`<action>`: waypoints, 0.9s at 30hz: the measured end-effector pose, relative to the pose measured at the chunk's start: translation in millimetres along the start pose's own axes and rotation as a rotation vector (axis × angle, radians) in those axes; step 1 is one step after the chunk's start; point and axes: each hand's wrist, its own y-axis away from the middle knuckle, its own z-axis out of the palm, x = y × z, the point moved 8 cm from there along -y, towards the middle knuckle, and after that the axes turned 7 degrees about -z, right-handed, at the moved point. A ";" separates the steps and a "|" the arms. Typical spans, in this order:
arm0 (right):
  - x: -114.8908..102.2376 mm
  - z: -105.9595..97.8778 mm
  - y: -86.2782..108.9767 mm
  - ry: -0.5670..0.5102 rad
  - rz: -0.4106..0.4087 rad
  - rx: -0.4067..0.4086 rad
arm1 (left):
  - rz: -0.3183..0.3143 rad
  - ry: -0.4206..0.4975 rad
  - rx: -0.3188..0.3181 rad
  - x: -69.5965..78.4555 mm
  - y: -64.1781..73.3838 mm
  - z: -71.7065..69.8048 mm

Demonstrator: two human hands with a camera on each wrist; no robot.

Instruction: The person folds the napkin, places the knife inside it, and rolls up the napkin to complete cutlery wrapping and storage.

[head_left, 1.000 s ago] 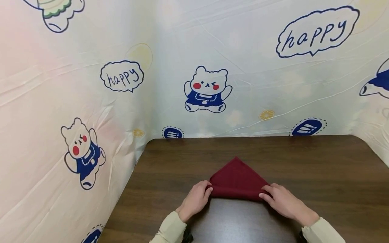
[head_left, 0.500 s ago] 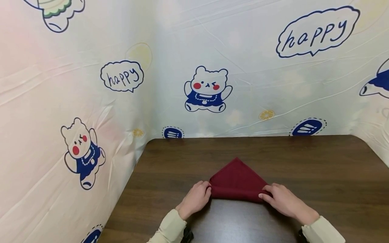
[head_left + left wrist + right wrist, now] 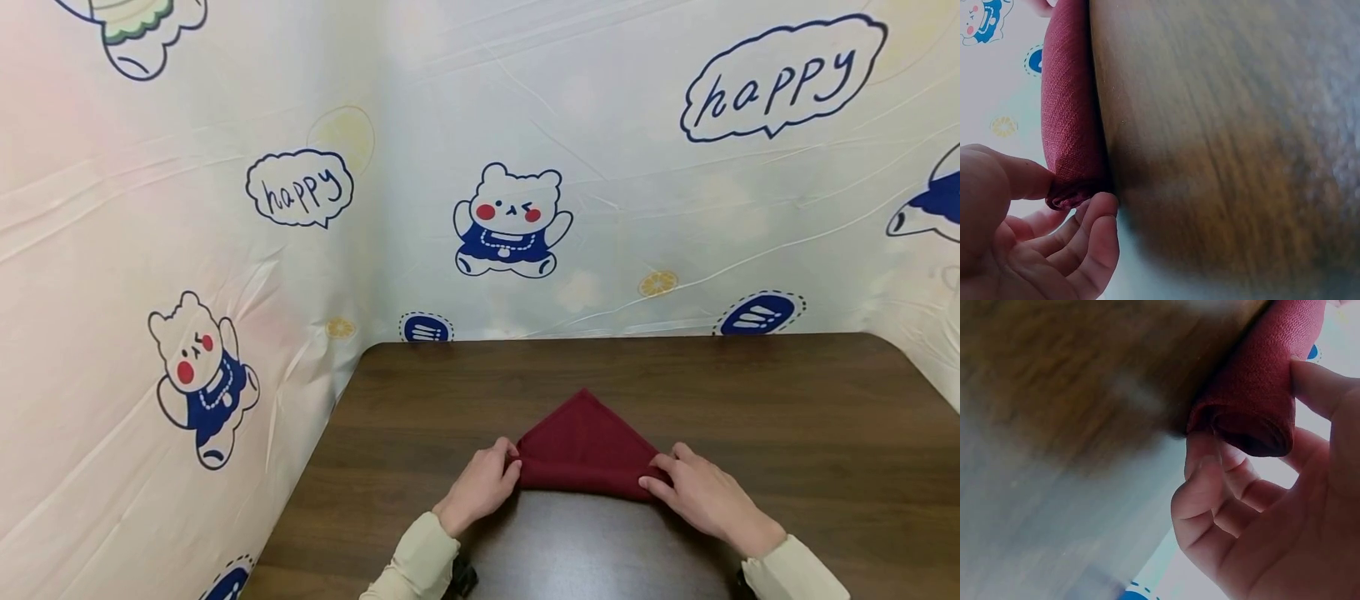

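Observation:
A dark red cloth (image 3: pixel 588 437) lies on the brown table, its near edge rolled into a thick tube and its far part a flat triangle pointing away. My left hand (image 3: pixel 483 486) pinches the left end of the roll; in the left wrist view the thumb is on one side of the cloth roll (image 3: pixel 1072 106) and curled fingers are at its end. At the other end, my right hand (image 3: pixel 701 497) grips the roll between thumb and fingers. The right wrist view shows the hollow, layered end of the cloth (image 3: pixel 1250 428) against the fingertips.
The wood-grain table (image 3: pixel 810 417) has rounded far corners. Behind it and along the left hangs a pale curtain (image 3: pixel 405 208) printed with bears and "happy" bubbles. Light sleeves (image 3: pixel 423 550) cover the forearms, with a dark strap at each wrist.
Both hands stay at the ends of the roll, with only slight shifts of the fingers; the left and right knuckles have lifted a little. The cloth looks nearly the same.

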 end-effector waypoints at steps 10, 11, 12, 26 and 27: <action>1.9 -3.1 -0.7 -0.068 0.036 0.035 | -0.035 0.088 -0.037 -0.5 1.2 -4.4; 1.7 -3.4 -1.1 -0.062 0.031 0.041 | -0.038 0.086 -0.037 -0.7 0.9 -4.5; 1.5 -3.6 -1.4 -0.055 0.028 0.046 | -0.040 0.086 -0.035 -0.6 1.0 -4.8; 2.6 -3.4 -2.7 -0.016 0.038 0.060 | 0.000 0.047 0.067 0.3 -2.2 -11.4; 3.0 -2.9 -3.1 -0.018 0.040 0.049 | 0.004 0.042 0.071 0.6 -2.4 -11.9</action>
